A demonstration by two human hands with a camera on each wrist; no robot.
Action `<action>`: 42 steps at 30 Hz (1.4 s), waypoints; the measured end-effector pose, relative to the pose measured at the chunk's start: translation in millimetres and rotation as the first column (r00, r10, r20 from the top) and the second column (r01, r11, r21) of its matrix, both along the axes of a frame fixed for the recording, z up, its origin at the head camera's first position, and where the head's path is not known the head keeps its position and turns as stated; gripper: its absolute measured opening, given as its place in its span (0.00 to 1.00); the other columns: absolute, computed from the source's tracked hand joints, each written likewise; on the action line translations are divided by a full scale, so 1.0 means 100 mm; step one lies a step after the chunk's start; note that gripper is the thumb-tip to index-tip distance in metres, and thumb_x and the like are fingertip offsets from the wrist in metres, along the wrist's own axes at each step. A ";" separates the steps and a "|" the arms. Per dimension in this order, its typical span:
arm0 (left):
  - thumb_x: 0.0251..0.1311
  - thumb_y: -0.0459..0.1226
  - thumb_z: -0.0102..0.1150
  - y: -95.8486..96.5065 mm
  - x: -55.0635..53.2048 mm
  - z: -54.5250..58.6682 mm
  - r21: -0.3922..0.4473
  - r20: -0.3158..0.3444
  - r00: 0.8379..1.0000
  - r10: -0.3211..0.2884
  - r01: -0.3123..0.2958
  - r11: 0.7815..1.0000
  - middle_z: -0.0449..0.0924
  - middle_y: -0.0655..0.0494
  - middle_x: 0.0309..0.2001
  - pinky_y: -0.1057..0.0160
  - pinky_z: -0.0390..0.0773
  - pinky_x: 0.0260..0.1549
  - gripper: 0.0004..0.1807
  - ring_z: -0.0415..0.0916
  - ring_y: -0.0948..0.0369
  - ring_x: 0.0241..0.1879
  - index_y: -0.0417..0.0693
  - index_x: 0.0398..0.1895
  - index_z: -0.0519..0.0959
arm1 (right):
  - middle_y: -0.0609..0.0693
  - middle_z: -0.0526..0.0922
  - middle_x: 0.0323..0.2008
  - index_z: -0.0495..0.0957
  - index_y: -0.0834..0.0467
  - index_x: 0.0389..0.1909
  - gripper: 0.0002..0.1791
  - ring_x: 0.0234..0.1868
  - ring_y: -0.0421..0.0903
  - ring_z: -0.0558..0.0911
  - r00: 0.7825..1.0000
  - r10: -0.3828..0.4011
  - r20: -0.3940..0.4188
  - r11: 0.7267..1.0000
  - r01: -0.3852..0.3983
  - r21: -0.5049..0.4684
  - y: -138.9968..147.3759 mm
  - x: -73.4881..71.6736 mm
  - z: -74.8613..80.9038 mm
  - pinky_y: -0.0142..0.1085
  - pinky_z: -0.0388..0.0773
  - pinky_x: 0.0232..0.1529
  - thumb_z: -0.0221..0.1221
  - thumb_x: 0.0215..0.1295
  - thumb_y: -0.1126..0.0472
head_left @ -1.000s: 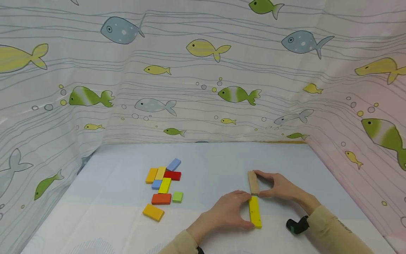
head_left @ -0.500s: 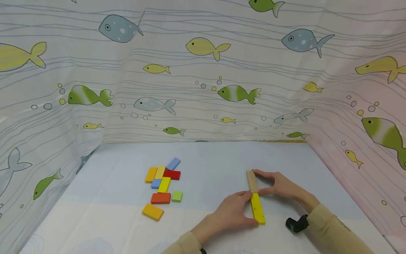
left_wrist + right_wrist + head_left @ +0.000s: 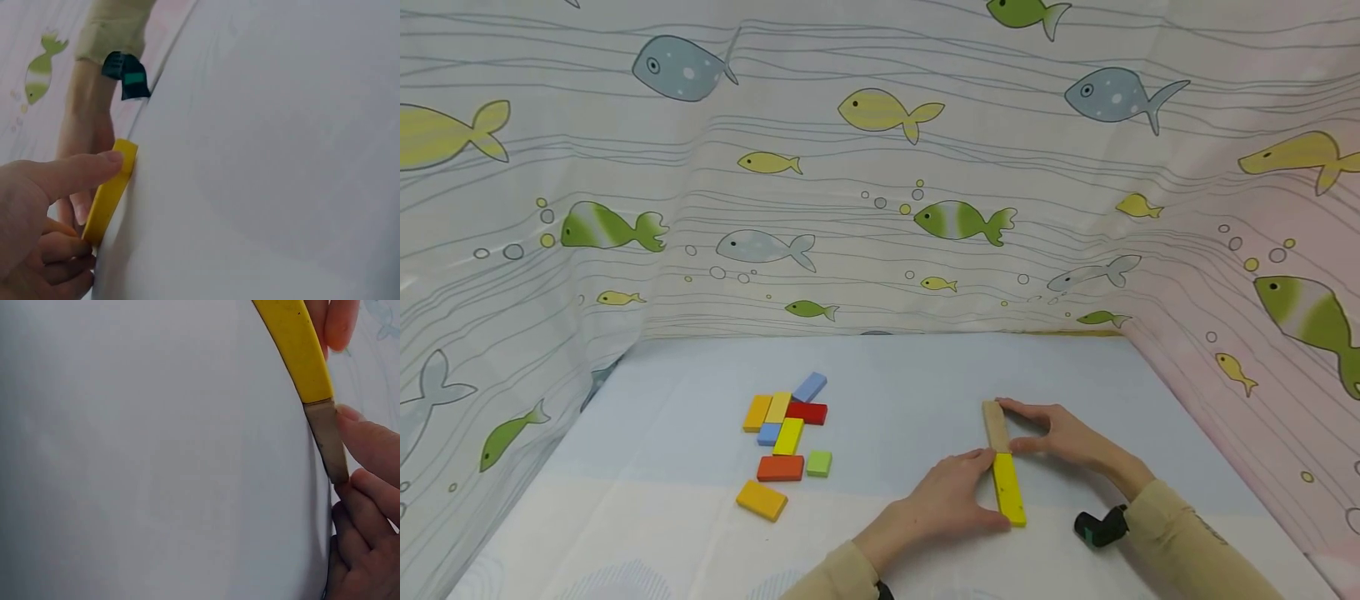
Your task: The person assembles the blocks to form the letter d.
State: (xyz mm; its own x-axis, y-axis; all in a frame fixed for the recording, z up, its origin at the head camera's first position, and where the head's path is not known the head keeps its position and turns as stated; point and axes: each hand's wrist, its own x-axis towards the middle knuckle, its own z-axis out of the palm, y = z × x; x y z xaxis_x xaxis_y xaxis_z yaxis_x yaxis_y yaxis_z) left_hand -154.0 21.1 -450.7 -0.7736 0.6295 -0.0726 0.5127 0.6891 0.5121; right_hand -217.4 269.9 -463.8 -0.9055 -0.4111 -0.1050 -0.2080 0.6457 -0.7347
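A long yellow block and a bare wooden block lie end to end on the table, touching, in one nearly straight line. My left hand holds the yellow block by its length, thumb at the near end and fingertips by the seam. My right hand grips the wooden block, forefinger at its far end and thumb on its right side close to the seam. In the right wrist view the ends of the yellow block and the wooden block meet flush.
Left of the hands lies a loose group of flat blocks, among them a red block, an orange-red block, a light green block and an orange block. A fish-patterned curtain surrounds the table.
The yellow block's near end has swung right and its far end has moved up against the wooden block, closing a small gap. The left hand moved with it; the right hand barely shifted.
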 end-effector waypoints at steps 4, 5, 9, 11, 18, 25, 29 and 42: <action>0.53 0.60 0.69 0.01 -0.01 0.01 0.000 0.022 1.000 -0.002 0.002 1.000 0.69 0.58 0.71 0.59 0.73 0.64 0.49 0.70 0.60 0.67 0.50 0.75 0.63 | 0.53 0.64 0.75 0.63 0.45 0.75 0.40 0.75 0.62 0.60 1.000 -0.003 0.000 1.000 0.003 -0.009 0.01 0.00 -0.01 0.69 0.54 0.70 0.66 0.62 0.45; 0.53 0.60 0.69 0.01 -0.01 0.01 0.002 0.026 1.000 -0.003 0.003 1.000 0.68 0.58 0.71 0.59 0.73 0.65 0.49 0.70 0.59 0.67 0.50 0.75 0.63 | 0.53 0.63 0.75 0.63 0.45 0.75 0.40 0.75 0.61 0.60 1.000 -0.002 0.000 1.000 0.002 -0.011 0.01 -0.01 -0.01 0.69 0.54 0.70 0.66 0.62 0.45; 0.55 0.59 0.69 0.01 -0.02 0.02 0.008 0.041 0.999 -0.007 0.007 1.000 0.67 0.57 0.73 0.58 0.73 0.65 0.49 0.70 0.58 0.68 0.50 0.76 0.62 | 0.53 0.62 0.75 0.62 0.45 0.76 0.40 0.76 0.61 0.59 1.000 0.009 -0.004 1.000 -0.009 -0.018 0.01 -0.02 -0.03 0.69 0.53 0.70 0.65 0.64 0.46; 0.55 0.59 0.68 0.01 -0.02 0.02 0.013 0.049 0.999 -0.013 0.012 1.000 0.66 0.56 0.73 0.59 0.73 0.65 0.49 0.69 0.58 0.68 0.50 0.76 0.61 | 0.52 0.62 0.76 0.62 0.45 0.76 0.40 0.76 0.61 0.59 1.000 0.014 -0.009 1.000 -0.014 -0.016 0.01 -0.02 -0.04 0.68 0.53 0.71 0.64 0.64 0.45; 0.58 0.58 0.66 0.01 -0.05 -0.01 0.019 0.045 0.999 -0.021 0.020 1.000 0.65 0.55 0.73 0.58 0.72 0.65 0.48 0.70 0.58 0.68 0.49 0.77 0.59 | 0.50 0.61 0.76 0.60 0.47 0.76 0.41 0.77 0.60 0.58 1.000 0.024 -0.021 1.000 -0.024 -0.011 -0.01 -0.03 -0.04 0.68 0.52 0.71 0.63 0.65 0.45; 0.58 0.58 0.66 0.01 -0.04 -0.01 0.026 0.023 0.999 -0.024 0.024 0.999 0.66 0.54 0.73 0.57 0.72 0.66 0.48 0.69 0.58 0.68 0.49 0.76 0.59 | 0.49 0.60 0.76 0.59 0.50 0.77 0.41 0.77 0.60 0.56 0.999 0.029 -0.032 0.999 -0.029 -0.024 -0.02 -0.03 -0.06 0.66 0.51 0.72 0.63 0.66 0.46; 0.59 0.58 0.65 0.01 -0.04 0.00 0.023 0.035 0.999 -0.027 0.026 0.999 0.63 0.54 0.74 0.57 0.70 0.68 0.48 0.66 0.57 0.70 0.48 0.77 0.57 | 0.51 0.61 0.76 0.60 0.51 0.77 0.40 0.77 0.61 0.57 0.998 0.029 -0.060 0.999 -0.030 -0.013 -0.02 -0.01 -0.05 0.68 0.53 0.71 0.62 0.67 0.47; 0.59 0.58 0.66 0.01 -0.05 0.03 -0.003 0.041 0.999 -0.030 0.030 1.000 0.62 0.53 0.75 0.59 0.68 0.69 0.50 0.65 0.56 0.71 0.47 0.78 0.56 | 0.54 0.58 0.77 0.59 0.52 0.77 0.41 0.76 0.63 0.56 0.997 -0.007 -0.075 1.000 0.007 -0.007 -0.05 0.07 -0.03 0.70 0.53 0.70 0.62 0.67 0.46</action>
